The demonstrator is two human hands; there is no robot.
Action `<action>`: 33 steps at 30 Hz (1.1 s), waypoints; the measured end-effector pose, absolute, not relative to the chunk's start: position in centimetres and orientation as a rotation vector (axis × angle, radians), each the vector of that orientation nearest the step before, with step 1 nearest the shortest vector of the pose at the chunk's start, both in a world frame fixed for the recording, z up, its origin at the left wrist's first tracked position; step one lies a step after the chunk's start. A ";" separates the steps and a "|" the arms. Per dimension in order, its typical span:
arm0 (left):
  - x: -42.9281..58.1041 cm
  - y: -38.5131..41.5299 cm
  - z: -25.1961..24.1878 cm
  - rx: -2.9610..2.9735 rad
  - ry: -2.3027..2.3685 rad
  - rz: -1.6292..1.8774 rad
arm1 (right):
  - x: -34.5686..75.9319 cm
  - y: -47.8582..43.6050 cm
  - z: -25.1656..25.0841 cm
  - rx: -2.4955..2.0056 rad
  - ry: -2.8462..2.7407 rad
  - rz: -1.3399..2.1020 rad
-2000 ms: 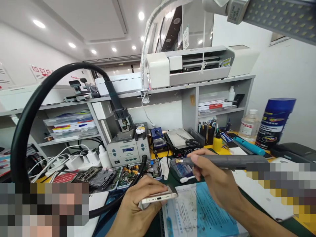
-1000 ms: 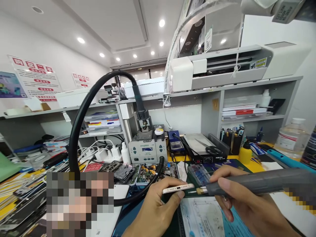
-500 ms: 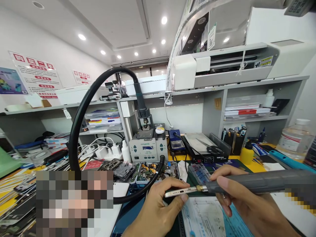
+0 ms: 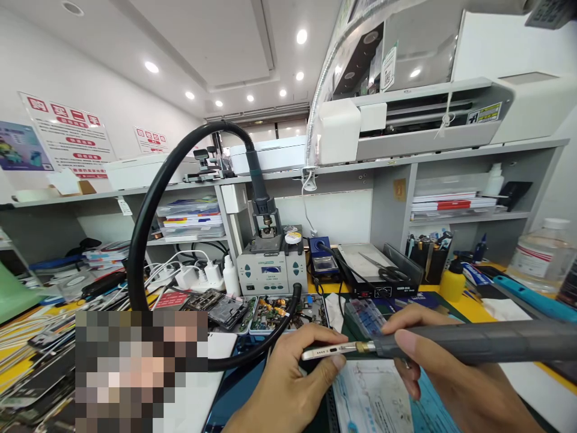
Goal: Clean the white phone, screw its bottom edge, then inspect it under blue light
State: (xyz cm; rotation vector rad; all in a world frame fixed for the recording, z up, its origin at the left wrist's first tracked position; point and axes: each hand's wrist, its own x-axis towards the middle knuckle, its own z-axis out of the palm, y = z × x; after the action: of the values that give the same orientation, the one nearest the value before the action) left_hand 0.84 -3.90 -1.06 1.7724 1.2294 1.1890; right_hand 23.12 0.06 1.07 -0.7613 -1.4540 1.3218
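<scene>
My left hand (image 4: 288,379) is closed round a slim silver phone (image 4: 327,352), held flat with its bottom edge and charging port facing me. My right hand (image 4: 433,367) grips a long grey electric screwdriver (image 4: 473,343) lying horizontally. Its brass tip (image 4: 362,347) touches the right end of the phone's bottom edge. Both hands hover over a blue sheet of paper (image 4: 383,400) on the bench.
A grey hot-air station (image 4: 270,267) with a looping black hose (image 4: 148,216) stands behind. Trays of circuit parts (image 4: 270,313), white chargers (image 4: 193,276), a black heating plate with scissors (image 4: 378,273), a yellow bottle (image 4: 451,282) and a clear bottle (image 4: 538,252) crowd the bench.
The phone rose from lower down to level with the screwdriver, and the screwdriver tip came to the phone's bottom edge. My view swung left. In the last half second little moved.
</scene>
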 end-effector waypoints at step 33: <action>1.3 -4.1 -0.2 1.758 1.162 1.235 | 22.3 -1.0 1.6 -0.838 -1.465 1.352</action>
State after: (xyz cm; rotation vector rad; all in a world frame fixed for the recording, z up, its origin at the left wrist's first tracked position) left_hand 1.32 -4.11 -0.25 1.7580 1.1623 1.2348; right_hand 22.34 -1.01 1.57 -0.8376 -1.4645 1.3523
